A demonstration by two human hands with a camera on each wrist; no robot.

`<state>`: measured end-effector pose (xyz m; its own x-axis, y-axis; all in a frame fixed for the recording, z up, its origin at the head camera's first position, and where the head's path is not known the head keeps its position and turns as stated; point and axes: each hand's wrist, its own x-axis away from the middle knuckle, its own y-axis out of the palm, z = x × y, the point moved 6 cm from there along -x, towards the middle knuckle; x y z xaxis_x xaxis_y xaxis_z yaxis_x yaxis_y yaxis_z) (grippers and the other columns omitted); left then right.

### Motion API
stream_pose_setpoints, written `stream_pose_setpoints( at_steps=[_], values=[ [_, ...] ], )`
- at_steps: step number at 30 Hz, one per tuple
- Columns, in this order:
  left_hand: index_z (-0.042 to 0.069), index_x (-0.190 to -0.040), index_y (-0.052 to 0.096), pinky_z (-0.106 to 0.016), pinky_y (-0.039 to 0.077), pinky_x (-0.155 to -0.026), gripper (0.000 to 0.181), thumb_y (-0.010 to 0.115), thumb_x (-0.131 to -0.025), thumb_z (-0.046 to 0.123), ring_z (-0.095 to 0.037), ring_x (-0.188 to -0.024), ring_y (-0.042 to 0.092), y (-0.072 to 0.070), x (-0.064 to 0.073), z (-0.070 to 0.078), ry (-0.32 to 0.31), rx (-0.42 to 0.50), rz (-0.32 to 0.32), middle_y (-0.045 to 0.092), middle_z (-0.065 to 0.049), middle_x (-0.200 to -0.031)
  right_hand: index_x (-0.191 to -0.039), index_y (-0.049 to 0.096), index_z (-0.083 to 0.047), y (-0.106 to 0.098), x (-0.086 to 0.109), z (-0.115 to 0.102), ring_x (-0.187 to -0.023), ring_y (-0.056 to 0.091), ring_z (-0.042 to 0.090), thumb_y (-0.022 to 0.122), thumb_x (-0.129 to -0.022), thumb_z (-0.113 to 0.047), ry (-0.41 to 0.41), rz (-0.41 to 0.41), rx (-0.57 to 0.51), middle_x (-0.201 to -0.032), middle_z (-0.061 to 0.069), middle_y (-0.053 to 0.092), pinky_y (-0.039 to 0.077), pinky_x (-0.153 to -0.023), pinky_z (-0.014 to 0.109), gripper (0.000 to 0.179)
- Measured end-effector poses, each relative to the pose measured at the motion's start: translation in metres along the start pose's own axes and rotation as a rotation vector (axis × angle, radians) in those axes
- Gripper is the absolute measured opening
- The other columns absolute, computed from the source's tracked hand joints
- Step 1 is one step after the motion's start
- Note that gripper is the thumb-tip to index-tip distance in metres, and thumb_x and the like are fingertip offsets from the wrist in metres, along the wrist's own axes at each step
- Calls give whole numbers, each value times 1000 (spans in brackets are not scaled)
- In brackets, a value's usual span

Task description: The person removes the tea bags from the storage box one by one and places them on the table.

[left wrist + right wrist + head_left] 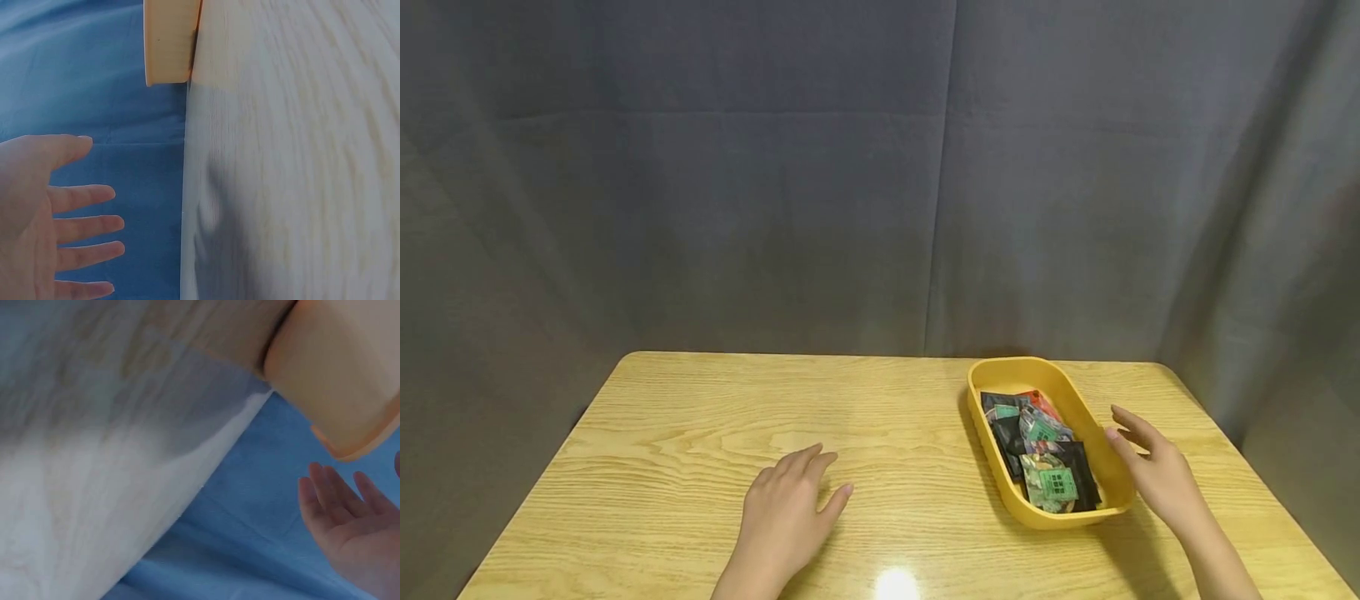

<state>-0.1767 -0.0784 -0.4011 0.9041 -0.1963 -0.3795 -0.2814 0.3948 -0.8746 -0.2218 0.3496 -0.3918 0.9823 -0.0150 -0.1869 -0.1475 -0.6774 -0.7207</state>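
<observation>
A yellow tray (1000, 475) with raised walls stands on the right part of the wooden table. Inside it lie several small packets (1051, 483), some black, some clear with green labels, and a red one toward the back. My right hand (1159, 475) is at the tray's right wall, fingers spread and slightly bent, fingertips right by the rim; the right wrist view has this hand (350, 525) close to the tray's wall (337, 369). Left of the tray, my left hand (790, 508) hovers over the table with its fingers extended, holding nothing; the left wrist view shows its spread fingers (90, 225).
The light wooden table (700, 433) has rounded far corners. A dark grey curtain (775, 208) hangs behind it and along both sides. Light reflects in a bright spot near the table's front.
</observation>
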Motion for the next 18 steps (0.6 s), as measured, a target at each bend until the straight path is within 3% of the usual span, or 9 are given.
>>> stream_pose_setpoints(
  at_steps=[5,10,12,18],
  values=[
    [4,-119,68,-57,50,-92,45,68,-92,40,-37,-115,61,0,0,0,3,4,3,64,-18,-126,-145,37,12,2,-2,14,-119,50,56,46,-106,-26,33,-20,22,-135,38,47,46,-92,59,55],
    [6,-120,69,-57,50,-92,44,68,-92,40,-36,-116,60,0,0,-1,-10,5,-15,64,-17,-126,-140,41,15,11,-4,20,-114,55,55,52,-103,-11,30,-41,23,-127,41,52,53,-83,33,47],
    [6,-120,69,-57,50,-92,44,68,-92,40,-36,-116,60,0,0,-1,-10,5,-16,64,-17,-126,-138,43,17,12,-5,21,-111,56,55,53,-101,-3,18,-45,29,-124,43,53,54,-81,33,44],
    [5,-119,69,-58,50,-92,43,69,-92,38,-36,-116,61,1,0,0,-5,8,-11,64,-17,-125,-135,45,19,13,-8,20,-102,60,54,53,-97,7,-9,-61,78,-117,45,54,55,-78,49,41]
  ],
)
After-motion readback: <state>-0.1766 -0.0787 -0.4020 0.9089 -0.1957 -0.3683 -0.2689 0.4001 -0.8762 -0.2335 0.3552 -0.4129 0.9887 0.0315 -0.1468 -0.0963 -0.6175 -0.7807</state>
